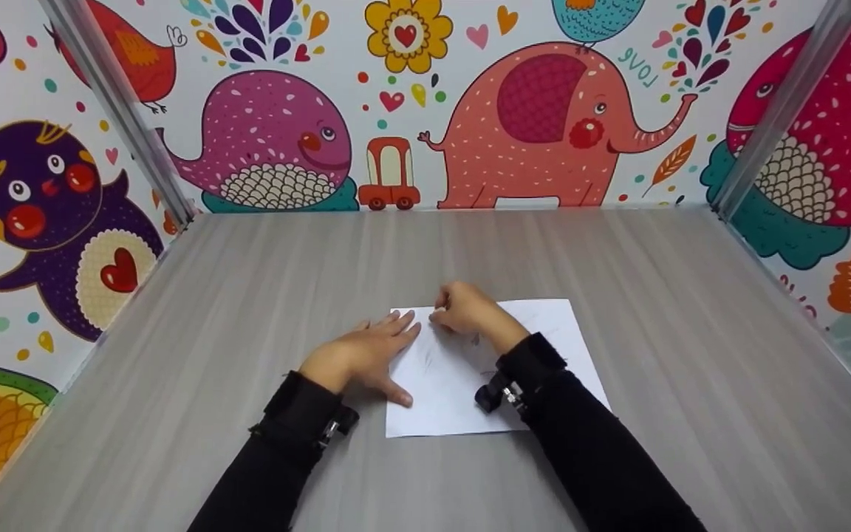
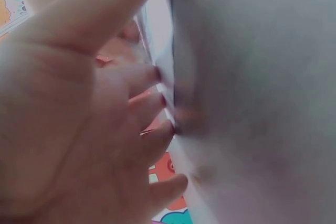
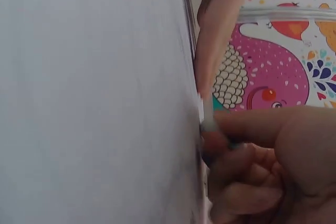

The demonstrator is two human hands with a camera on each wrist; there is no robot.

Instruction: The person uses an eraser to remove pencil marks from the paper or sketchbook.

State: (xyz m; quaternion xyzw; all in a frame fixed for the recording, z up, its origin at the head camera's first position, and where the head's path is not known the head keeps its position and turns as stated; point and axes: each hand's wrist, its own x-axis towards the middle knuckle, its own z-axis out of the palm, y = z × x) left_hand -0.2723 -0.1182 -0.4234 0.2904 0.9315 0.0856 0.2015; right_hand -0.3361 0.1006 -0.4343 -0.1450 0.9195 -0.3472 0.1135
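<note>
White paper [image 1: 451, 384], one sheet, two hands [image 1: 366, 355] [image 1: 470, 309], one small pale object [image 3: 209, 125] pinched

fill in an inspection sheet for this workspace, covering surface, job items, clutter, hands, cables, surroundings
surface: grey table with a streaked grain
job items: white paper lying flat, with faint marks; a small pale thing, too blurred to name
clutter: nothing seen
left hand: spread over the paper's left edge
right hand: over the paper's far side, near its far left corner, pinching the pale thing
cables: nothing seen
surroundings: white walls printed with cartoon animals, among them an elephant; metal posts at the two far corners
</note>
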